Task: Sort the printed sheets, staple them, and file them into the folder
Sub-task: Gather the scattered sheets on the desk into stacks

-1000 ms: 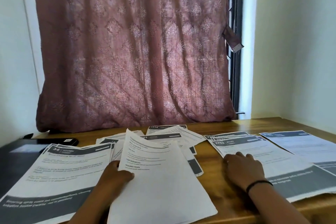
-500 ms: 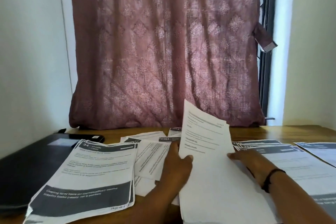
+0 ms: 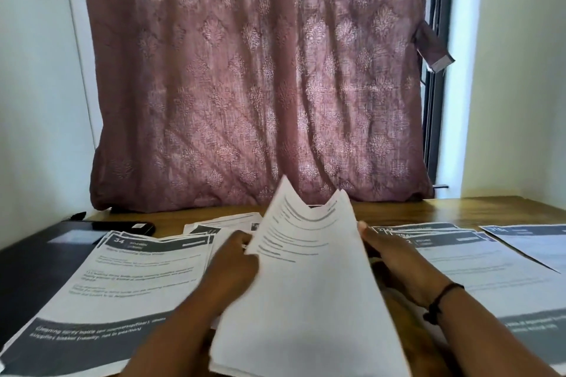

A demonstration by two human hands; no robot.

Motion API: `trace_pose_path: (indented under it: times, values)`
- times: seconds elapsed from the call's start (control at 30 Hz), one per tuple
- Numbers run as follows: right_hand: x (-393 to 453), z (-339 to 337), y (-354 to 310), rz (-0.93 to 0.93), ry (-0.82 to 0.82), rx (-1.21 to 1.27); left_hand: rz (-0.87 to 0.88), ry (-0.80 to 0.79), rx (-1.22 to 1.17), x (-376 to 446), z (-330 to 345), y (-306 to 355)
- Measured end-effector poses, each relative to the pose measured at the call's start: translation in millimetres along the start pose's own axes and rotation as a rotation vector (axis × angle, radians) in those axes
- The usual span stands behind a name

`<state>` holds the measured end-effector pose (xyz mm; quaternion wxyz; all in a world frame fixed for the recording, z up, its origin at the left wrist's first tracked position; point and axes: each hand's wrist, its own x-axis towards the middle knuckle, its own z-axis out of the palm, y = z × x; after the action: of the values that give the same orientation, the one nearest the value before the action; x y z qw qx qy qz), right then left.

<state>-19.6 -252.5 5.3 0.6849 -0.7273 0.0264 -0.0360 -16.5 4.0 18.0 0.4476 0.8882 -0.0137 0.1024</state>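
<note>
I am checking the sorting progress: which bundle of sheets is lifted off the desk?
The middle bundle, held between the left hand and right hand. The "34" pile and the right pile lie flat.

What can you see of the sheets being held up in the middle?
The held sheets are a thin bundle of white printed paper, several layers showing at the near edge. Grey text lines cross the upper part; the lower part looks blank. The top edge lifts toward the curtain and sags in the middle; the near edge sits low by the wooden table. The left hand grips the left edge and the right hand holds the right edge. Print is too blurred to read.
</note>
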Motion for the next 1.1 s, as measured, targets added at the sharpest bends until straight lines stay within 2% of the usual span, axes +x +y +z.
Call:
trace_pose_path:
  times: [0.03,0.07,0.13,0.17,0.2,0.37,0.43,0.57,0.7,0.87,1.0,1.1]
  values:
    - [-1.2,2.3,-0.4,-0.013,0.047,-0.076,-0.039,0.03,-0.048,0.8,-11.5,-4.1]
    - [0.7,2.1,2.6,-0.044,0.102,-0.259,-0.087,0.055,-0.098,1.3,-23.7,-9.4]
    - [4.3,1.1,10.7,-0.115,0.188,-0.805,-0.168,0.099,-0.158,0.5,-47.5,-23.1]
    - [3.4,3.6,14.2,-0.108,0.203,-0.992,-0.192,0.116,-0.151,0.0,-55.8,-30.5]
    - [2.5,6.4,17.7,-0.075,0.204,-1.09,-0.214,0.127,-0.126,0.3,-60.6,-38.3]
    - [-5.9,30.7,16.1,0.059,0.198,-1.19,-0.286,0.142,-0.044,-0.3,-54.2,-58.1]
    - [-7.8,33.0,12.0,0.073,0.169,-1.132,-0.264,0.143,-0.013,0.9,-49.9,-61.0]
    - [-8.5,32.4,10.6,0.07,0.161,-0.821,-0.253,0.127,0.029,1.4,-47.5,-63.0]
    - [-3.2,11.3,5.7,-0.028,0.391,-0.431,-0.267,0.146,-0.038,-2.4,-50.6,-55.7]
    - [-20.9,-76.6,-29.7,-0.063,0.555,-0.018,-0.219,0.144,-0.141,-3.6,-49.3,-33.4]
    - [-48.8,-163.4,-38.4,0.019,0.637,0.065,-0.157,0.088,-0.193,4.9,-38.7,-13.9]
    - [-70.6,-209.2,-27.4,0.107,0.705,-0.052,-0.131,0.016,-0.164,14.2,-28.8,-10.9]
